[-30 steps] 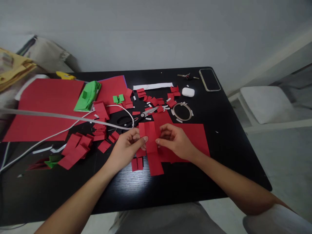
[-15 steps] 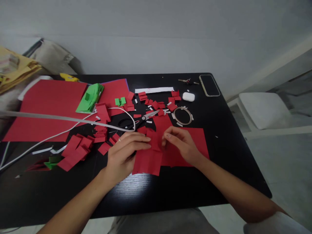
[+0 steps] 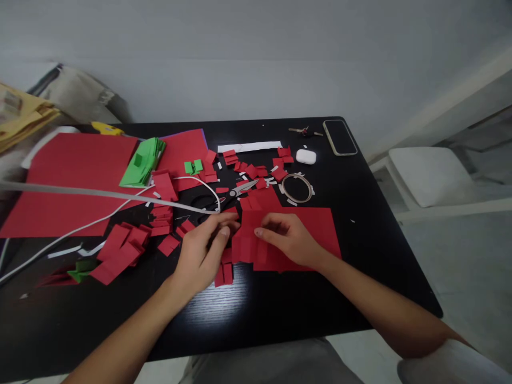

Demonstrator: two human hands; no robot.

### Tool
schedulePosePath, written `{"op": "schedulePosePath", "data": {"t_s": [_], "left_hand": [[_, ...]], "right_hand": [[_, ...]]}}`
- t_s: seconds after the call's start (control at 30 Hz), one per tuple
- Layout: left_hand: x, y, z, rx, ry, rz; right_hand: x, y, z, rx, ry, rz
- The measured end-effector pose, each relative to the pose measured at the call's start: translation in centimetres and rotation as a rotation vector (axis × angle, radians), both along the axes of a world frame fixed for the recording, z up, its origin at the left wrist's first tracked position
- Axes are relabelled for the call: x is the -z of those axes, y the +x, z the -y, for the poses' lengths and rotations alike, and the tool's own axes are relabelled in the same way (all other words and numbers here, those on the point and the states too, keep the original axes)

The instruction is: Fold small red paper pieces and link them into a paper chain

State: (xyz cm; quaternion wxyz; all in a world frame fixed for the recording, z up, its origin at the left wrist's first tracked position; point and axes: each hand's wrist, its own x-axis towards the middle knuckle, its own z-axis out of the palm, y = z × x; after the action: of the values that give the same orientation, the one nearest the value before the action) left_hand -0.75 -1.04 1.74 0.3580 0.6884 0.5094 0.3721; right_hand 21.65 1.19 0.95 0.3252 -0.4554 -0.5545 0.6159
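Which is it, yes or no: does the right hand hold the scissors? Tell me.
No, the scissors lie on the black table, while the right hand is over red paper.

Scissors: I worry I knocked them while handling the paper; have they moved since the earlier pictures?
No: the scissors keep their place relative to the smartphone; only the whole view shifted slightly.

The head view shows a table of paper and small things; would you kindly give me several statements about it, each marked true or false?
1. The phone lies right of the keys. True.
2. The right hand grips the scissors. False: it is over a red sheet; the scissors lie on the table.
3. The green paper stack lies left of the scissors. True.
4. The white case sits inside the ring. False: it lies beyond the ring.
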Motion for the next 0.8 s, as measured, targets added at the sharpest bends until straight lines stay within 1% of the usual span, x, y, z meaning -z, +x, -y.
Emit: {"op": "schedulePosePath", "data": {"t_s": [0.03,0.1,0.2,0.3,0.43,0.57,0.7,0.8], "left_hand": [[0.1,0.2,0.0,0.014,-0.121,0.038],[0.4,0.5,-0.1,0.043,-0.285,0.115],[0.7,0.9,-0.2,0.049,-0.373,0.209],[0.6,1.0,-0.4,0.05,-0.416,0.255],[0.3,0.9,-0.6,0.053,-0.451,0.26],[0.3,1.1,-0.7,0.05,-0.431,0.247],[0.5,1.3,-0.7,0.041,-0.399,0.239],[0.7,1.3,-0.6,0.038,-0.392,0.227]], "right_hand": [[0.0,0.0,0.0,-0.004,0.021,0.016],[0.0,0.0,0.0,-0.013,0.047,0.027],[-0.1,-0.1,0.1,-0.022,0.073,0.039],[-0.1,-0.2,0.3,-0.016,0.094,0.06],[0.0,-0.4,0.3,-0.011,0.091,0.074],[0.1,-0.5,0.3,-0.025,0.067,0.082],[0.3,-0.5,0.4,-0.048,0.067,0.101],[0.3,-0.5,0.6,-0.037,0.061,0.104]]}}
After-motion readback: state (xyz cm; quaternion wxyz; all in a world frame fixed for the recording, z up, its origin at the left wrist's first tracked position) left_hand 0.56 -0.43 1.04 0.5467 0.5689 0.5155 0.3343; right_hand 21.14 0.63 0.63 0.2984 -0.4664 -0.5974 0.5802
